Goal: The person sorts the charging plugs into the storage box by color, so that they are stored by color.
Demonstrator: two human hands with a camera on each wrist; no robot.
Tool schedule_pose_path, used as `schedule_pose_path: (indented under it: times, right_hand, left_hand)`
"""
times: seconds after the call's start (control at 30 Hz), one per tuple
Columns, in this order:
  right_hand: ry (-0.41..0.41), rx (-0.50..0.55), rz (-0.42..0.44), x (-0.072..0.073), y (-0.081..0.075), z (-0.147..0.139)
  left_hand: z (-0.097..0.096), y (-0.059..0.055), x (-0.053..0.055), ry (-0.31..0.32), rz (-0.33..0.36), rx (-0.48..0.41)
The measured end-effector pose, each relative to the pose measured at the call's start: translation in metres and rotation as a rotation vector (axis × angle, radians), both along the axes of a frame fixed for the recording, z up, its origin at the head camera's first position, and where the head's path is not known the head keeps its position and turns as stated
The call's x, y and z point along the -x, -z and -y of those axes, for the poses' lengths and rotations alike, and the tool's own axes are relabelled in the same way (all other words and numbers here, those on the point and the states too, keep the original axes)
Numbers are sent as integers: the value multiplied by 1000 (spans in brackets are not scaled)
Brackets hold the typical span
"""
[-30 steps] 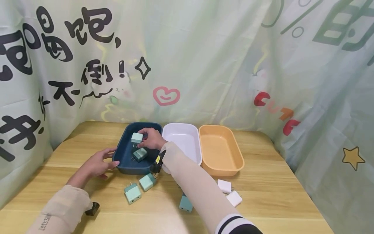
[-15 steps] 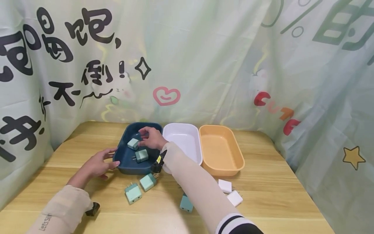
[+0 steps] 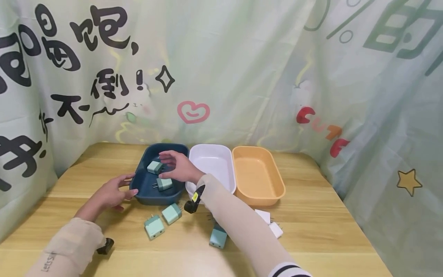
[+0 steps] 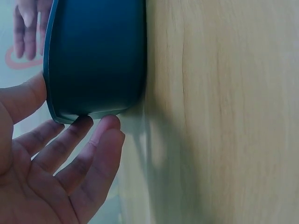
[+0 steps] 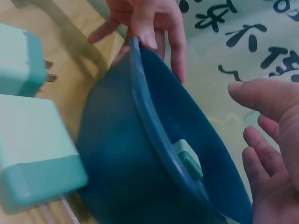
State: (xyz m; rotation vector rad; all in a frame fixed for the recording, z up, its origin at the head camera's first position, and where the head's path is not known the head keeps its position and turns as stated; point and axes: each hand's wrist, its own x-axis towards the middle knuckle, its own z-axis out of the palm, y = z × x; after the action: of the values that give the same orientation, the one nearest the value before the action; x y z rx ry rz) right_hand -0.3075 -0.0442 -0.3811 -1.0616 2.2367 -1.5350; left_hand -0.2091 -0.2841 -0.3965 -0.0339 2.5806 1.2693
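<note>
My left hand holds the near-left corner of a dark blue plastic bin, thumb and fingers against its rim and wall. In the left wrist view, the fingertips touch the blue bin. Two green plug chargers lie inside: one charger towards the back and another charger nearer the front. My right hand hovers over the bin's right side, fingers spread and holding nothing. The right wrist view shows that right hand apart from the rim, and one charger inside.
A white bin and an orange bin stand side by side to the right. On the wooden table lie green chargers, a teal charger and white chargers, partly behind my right arm. A printed curtain hangs behind.
The green charger my right hand held dropped into the blue bin and now lies there. The right hand's fingers have spread, and the hand has shifted slightly. The left hand stays at the bin.
</note>
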Motion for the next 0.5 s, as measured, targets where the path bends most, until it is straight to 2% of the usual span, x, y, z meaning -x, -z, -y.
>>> schedule_pose_path:
  times: [0.3,0.5]
  right_hand:
    - [-74,55,-8,-24,-1,-12]
    - [-127,108,27,-37,0,-15]
  left_hand:
    - [0,2,-1,13,-4,-7]
    - [0,-1,0,7,5,17]
